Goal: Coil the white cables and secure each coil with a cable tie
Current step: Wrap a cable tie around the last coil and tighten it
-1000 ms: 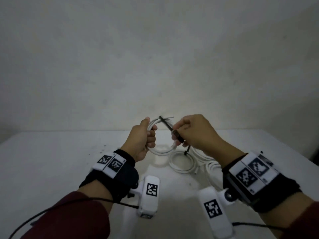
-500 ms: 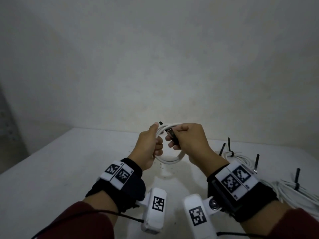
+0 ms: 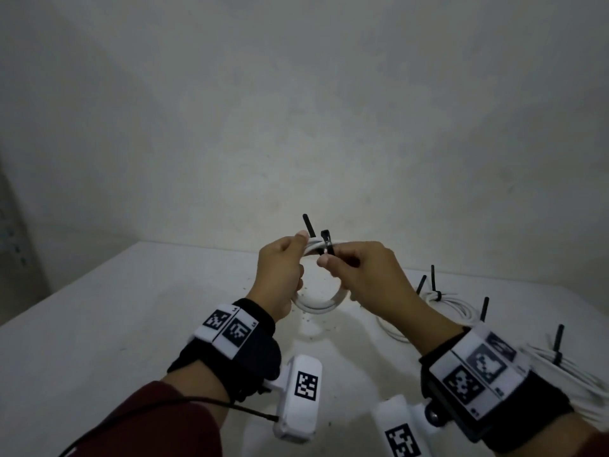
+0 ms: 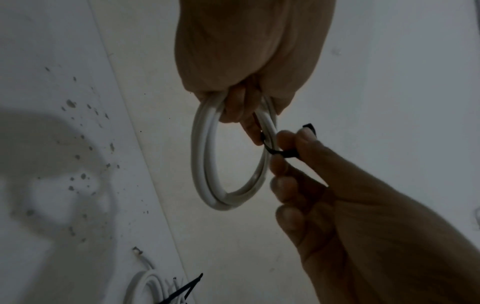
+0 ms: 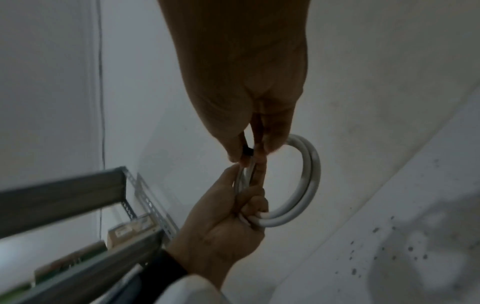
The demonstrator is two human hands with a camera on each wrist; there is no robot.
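You hold the white cable coil [image 3: 316, 303] in the air above the tabletop [image 3: 99, 324], between your two hands. Your left hand [image 3: 280, 275] is wrapped round the bundled strands at about ten o'clock on the ring, thumb on top. Your right hand [image 3: 365, 275] pinches the black cable tie [image 3: 326, 245], which loops round the strands right beside your left thumb, its tail sticking up at twelve o'clock.

The coil looks light but springy: the round strands will want to fan open and slide over each other, so keep your left grip close against the tie, where the loops cross. The tie is thin, stiff and likely slick; take it near the head, not far out on the tail, and pull straight so it does not twist.

Finished coils [image 3: 451, 301] with ties upright lie on the tabletop at three o'clock, well apart from your hands.
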